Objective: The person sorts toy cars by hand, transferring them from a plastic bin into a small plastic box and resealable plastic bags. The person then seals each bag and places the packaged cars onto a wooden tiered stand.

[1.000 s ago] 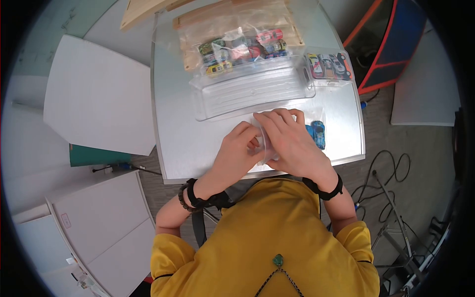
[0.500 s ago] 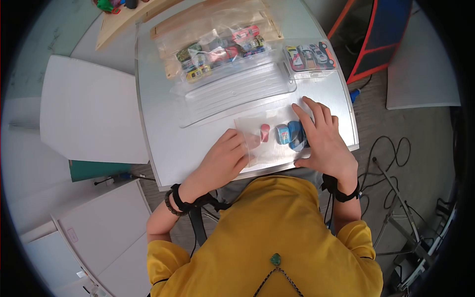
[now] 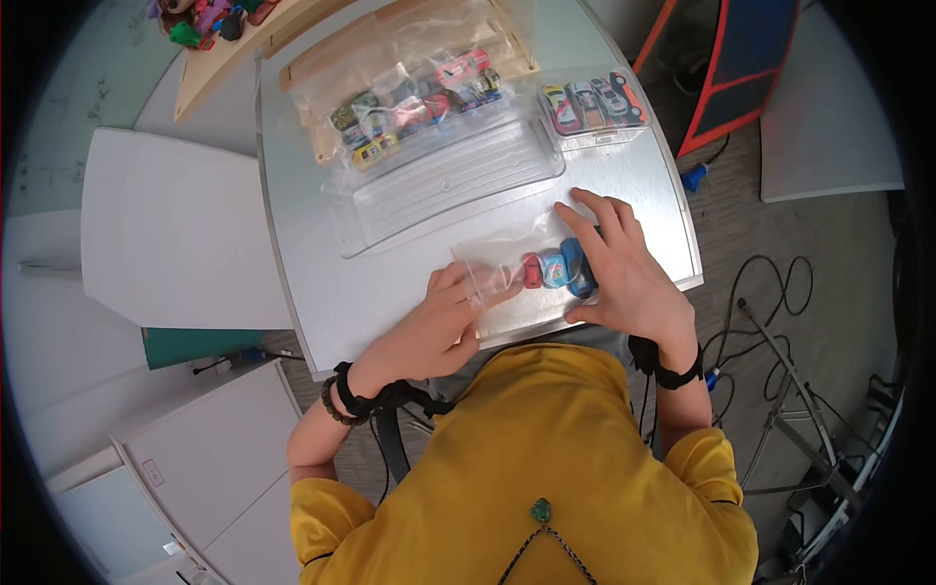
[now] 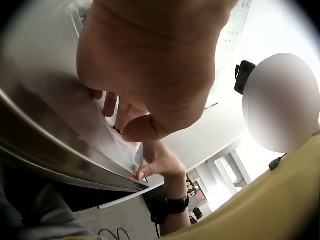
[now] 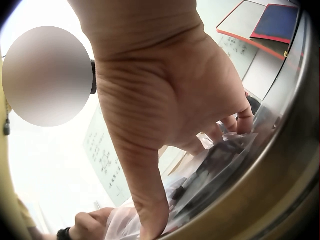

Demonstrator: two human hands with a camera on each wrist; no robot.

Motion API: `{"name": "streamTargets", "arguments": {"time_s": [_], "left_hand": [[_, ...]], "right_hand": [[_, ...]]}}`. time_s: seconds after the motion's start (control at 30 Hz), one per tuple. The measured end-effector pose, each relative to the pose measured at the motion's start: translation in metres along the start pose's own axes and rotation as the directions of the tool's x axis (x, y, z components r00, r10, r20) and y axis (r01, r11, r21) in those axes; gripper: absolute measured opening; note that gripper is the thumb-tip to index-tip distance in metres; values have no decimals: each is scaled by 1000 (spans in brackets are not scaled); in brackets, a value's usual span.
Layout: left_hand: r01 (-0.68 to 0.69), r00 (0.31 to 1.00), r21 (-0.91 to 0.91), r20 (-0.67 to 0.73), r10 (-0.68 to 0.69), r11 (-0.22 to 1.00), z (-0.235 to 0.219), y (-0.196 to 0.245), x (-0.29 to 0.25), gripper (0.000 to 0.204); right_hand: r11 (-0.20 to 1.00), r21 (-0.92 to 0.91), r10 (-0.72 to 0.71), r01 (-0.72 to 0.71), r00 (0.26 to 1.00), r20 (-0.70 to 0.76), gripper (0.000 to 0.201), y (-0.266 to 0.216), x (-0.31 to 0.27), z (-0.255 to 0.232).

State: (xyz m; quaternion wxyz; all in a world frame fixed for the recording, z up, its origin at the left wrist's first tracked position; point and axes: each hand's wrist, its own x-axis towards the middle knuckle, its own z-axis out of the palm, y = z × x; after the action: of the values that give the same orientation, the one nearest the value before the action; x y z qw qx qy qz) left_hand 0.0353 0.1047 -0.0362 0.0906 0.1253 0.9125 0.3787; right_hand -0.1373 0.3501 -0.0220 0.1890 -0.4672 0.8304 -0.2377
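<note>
A clear plastic bag (image 3: 505, 320) lies flat near the table's front edge, with toy cars in a row inside. From left to right these are a small red car (image 3: 531, 272), a light blue car (image 3: 554, 269) and a darker blue car (image 3: 575, 255), partly hidden by the right hand. My left hand (image 3: 424, 327) has its fingers inside the bag's left end, a fingertip close to the red car. The right hand (image 3: 632, 281) spreads over the bag's right end, thumb and fingers apart. In the right wrist view its thumb (image 5: 152, 210) presses on the plastic.
Behind the bag stands a clear plastic tray (image 3: 448, 210). Farther back, a large clear bag of toy cars (image 3: 419, 107) lies on a wooden board (image 3: 302, 78). A clear box of cars (image 3: 597, 107) sits at the back right. The table's metal edge (image 3: 507, 337) runs close before the bag.
The hands have parted from around the bag's mouth, and the bag now lies flat. Inside it, the red car has slid right, up beside the light blue car, as the left fingers reached in.
</note>
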Motion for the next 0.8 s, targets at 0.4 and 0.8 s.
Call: {"name": "streamTargets", "arguments": {"time_s": [0.4, 0.8], "left_hand": [[388, 793, -188, -431, -430, 903, 39, 26, -17, 25], [-48, 796, -589, -510, -325, 807, -12, 43, -3, 15]], "right_hand": [[986, 161, -19, 51, 982, -190, 89, 28, -1, -12], [863, 453, -28, 224, 917, -399, 30, -8, 25, -8]]}}
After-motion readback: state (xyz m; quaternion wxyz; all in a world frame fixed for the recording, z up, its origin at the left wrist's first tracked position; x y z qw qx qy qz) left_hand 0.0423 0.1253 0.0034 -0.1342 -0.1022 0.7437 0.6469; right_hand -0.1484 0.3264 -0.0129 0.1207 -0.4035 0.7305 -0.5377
